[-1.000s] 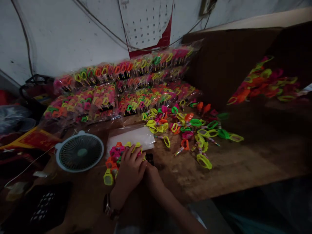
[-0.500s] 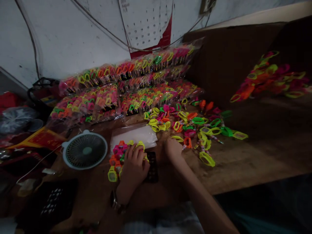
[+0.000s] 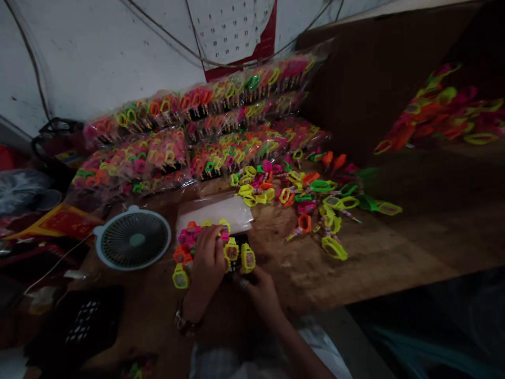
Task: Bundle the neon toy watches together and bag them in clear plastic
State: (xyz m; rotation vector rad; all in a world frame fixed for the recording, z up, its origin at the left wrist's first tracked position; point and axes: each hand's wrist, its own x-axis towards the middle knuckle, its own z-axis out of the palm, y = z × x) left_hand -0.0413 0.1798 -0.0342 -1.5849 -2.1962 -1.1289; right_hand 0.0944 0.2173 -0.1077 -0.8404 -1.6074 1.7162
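A black tray with holes [image 3: 241,240] lies on the table in front of me, much of it covered by toy pens with watch-shaped tops [image 3: 181,277] in yellow, orange and pink. Across these tops lies my left hand [image 3: 209,260], its fingers stretched out and partly hiding them. My right hand [image 3: 256,289] is at the tray's right end, fingers closed at the base of a yellow watch-topped pen [image 3: 248,258]. The pen's lower part is hidden. Loose pens of the same kind [image 3: 331,218] lie in a heap to the right.
Clear plastic bags [image 3: 223,210] lie behind the tray. A round fan [image 3: 136,239] sits to its left, near a black perforated sheet [image 3: 79,326]. Bagged pens [image 3: 165,150] are stacked along the wall. A cardboard box [image 3: 355,79] stands at the back right.
My right hand has come from the loose heap left to the tray, with a yellow pen now there. My left hand has shifted slightly left, and yellow tops show beside it.
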